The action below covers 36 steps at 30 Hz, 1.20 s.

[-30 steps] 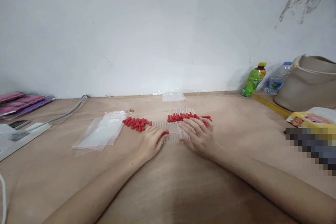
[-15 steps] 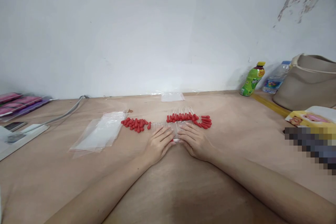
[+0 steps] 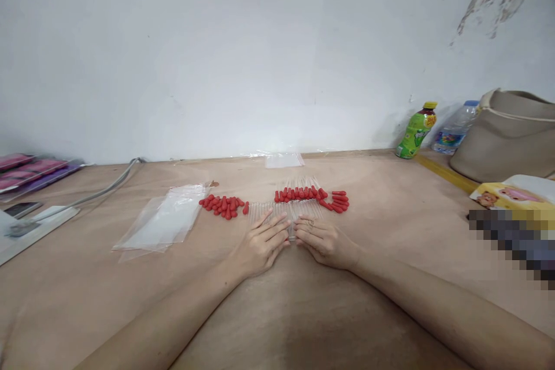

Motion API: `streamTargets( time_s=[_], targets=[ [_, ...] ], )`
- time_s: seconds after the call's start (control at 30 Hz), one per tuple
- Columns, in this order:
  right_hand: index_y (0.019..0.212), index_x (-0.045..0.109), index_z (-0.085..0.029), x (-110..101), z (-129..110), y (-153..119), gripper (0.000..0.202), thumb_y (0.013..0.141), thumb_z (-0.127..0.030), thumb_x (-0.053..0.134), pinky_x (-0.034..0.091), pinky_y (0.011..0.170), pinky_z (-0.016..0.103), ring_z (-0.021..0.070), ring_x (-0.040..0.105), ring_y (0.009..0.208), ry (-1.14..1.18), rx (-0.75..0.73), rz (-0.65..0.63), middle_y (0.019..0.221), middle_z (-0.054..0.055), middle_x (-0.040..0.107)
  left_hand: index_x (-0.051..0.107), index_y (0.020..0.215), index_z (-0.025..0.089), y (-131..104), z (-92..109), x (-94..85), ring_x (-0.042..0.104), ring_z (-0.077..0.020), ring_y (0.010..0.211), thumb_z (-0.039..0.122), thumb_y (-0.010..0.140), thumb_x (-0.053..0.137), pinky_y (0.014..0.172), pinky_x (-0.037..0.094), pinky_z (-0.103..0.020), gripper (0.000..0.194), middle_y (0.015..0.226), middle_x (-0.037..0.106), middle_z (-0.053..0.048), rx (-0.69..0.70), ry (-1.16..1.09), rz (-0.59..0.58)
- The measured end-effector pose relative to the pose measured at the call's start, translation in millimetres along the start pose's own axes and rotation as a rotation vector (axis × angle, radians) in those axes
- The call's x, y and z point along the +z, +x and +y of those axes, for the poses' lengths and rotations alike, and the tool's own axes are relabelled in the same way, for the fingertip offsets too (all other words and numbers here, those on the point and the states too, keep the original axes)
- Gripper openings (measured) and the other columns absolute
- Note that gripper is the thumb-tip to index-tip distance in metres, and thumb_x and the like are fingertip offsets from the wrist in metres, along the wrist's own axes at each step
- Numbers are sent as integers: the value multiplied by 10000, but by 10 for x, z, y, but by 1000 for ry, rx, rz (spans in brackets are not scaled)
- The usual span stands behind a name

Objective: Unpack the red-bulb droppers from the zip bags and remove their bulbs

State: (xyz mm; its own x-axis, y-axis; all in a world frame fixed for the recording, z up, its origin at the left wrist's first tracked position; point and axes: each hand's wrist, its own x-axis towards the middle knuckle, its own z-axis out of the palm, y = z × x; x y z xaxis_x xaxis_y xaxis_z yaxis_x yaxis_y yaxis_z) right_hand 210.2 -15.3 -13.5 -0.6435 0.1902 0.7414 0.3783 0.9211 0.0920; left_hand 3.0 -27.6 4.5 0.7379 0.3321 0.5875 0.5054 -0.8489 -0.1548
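A row of thin clear tubes (image 3: 286, 208) lies side by side at the middle of the table. My left hand (image 3: 262, 243) lies over the near left part of the row, its fingers stretched out over the tubes. Over the near right part, my right hand (image 3: 325, 243) rests with its fingers extended and slightly bent. The fingertips of both hands nearly meet, and the thumbs are partly hidden below. Just beyond is a row of red rubber bulbs (image 3: 299, 192) with clear tubes pointing away from me, like droppers. Loose red bulbs (image 3: 223, 205) are piled on the left.
Clear plastic bags (image 3: 167, 219) lie on the left, and another bag (image 3: 284, 160) is by the wall. More red bulbs (image 3: 340, 202) sit on the right. A green bottle (image 3: 417, 132), a water bottle (image 3: 454, 130) and a beige bag (image 3: 505, 139) stand at far right. A cable (image 3: 104, 189) crosses the left.
Both hands have drawn slightly toward me, uncovering more of the tubes. A small red spot seen between the hands before is now out of sight.
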Motion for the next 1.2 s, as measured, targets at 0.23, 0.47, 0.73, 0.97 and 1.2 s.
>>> streamTargets(
  time_s=[0.23,0.47,0.73,0.97,1.2],
  targets=[
    [911,574,-110,-13,-13,-5,145,825,-100,458,451,952,343,162,597,922,-18,-21,8,895,96,658,568,970,136,-11,3,-7,458,-197,1165,160,857,441,1046,297,-431,171,1091,622,-71,-16,-44,-22],
    [902,587,-116,-32,0,-24,144,832,-122,461,470,935,357,173,601,932,-59,-43,24,915,104,664,569,950,144,-28,-9,-19,470,-207,1154,159,861,431,1042,290,-456,165,1054,639,-73,-42,-86,-42],
    [963,587,-133,-60,-20,-37,183,841,-137,450,465,942,364,174,583,986,-69,-78,53,910,90,669,560,955,153,-36,23,-30,485,-200,1139,167,858,439,1040,298,-441,156,1046,641,-70,-18,-88,-20],
    [967,588,-149,-148,155,-160,196,829,-111,455,451,926,375,165,574,977,-61,21,90,940,75,656,566,926,164,-171,-111,-80,520,-206,1090,162,862,415,992,335,-444,164,1005,646,-73,-157,-66,42],
    [867,659,-194,-202,304,-80,160,820,-221,508,361,689,290,127,529,640,-270,408,104,601,5,597,588,916,181,-166,-425,-118,520,-157,739,234,866,397,646,467,-285,205,807,520,-52,-463,88,178]
  ],
)
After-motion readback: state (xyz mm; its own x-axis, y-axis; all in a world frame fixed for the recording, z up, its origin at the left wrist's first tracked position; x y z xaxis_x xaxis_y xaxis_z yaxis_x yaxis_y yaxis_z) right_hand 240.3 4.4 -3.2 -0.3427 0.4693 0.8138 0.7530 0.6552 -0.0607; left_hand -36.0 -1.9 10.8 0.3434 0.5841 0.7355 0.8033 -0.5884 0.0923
